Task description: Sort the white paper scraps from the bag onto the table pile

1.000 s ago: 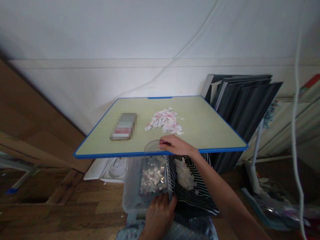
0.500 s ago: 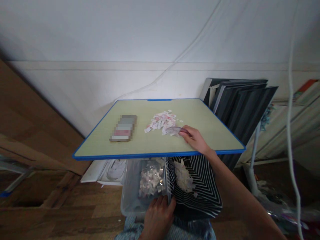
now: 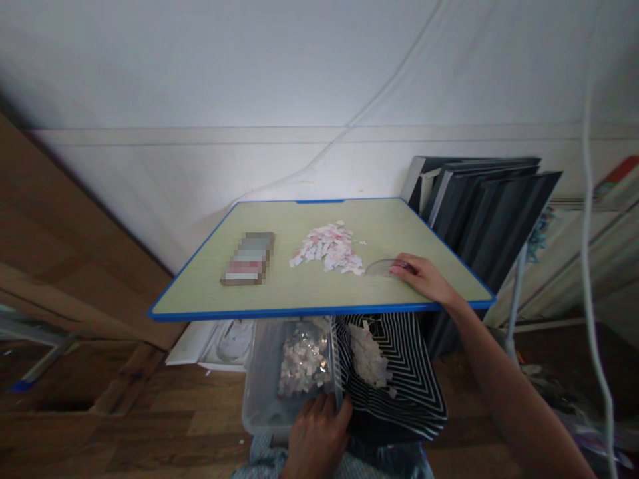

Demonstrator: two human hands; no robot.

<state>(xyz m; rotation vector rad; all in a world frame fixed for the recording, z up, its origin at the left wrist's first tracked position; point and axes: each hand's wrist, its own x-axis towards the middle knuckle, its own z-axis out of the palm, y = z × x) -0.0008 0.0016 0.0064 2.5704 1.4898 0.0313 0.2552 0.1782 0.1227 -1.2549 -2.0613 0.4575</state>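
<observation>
My right hand (image 3: pixel 419 274) rests low over the right part of a pale green board (image 3: pixel 279 293) with blue edging. Its fingers are closed on a thin, see-through piece with a rounded end (image 3: pixel 380 267), whose exact kind I cannot make out. Left of that piece lies a heap of small white and pink paper scraps (image 3: pixel 327 247), apart from it by a small gap. Below the board, my left hand (image 3: pixel 319 426) is closed over the near rim of a clear plastic bin (image 3: pixel 259 406), where it meets a black-and-white striped bag (image 3: pixel 414 379).
A phone (image 3: pixel 248 259), blurred out, lies on the board's left. Inside the bin is a shiny clear bag of scraps (image 3: pixel 305 359); the striped bag holds loose pale scraps (image 3: pixel 369 356). Dark folders (image 3: pixel 479 213) lean at the right, and a white cable (image 3: pixel 586 219) hangs there.
My right hand has moved right with the see-through piece, away from the heap's edge. Scraps at the heap's lower right are now uncovered. My left hand keeps its place.
</observation>
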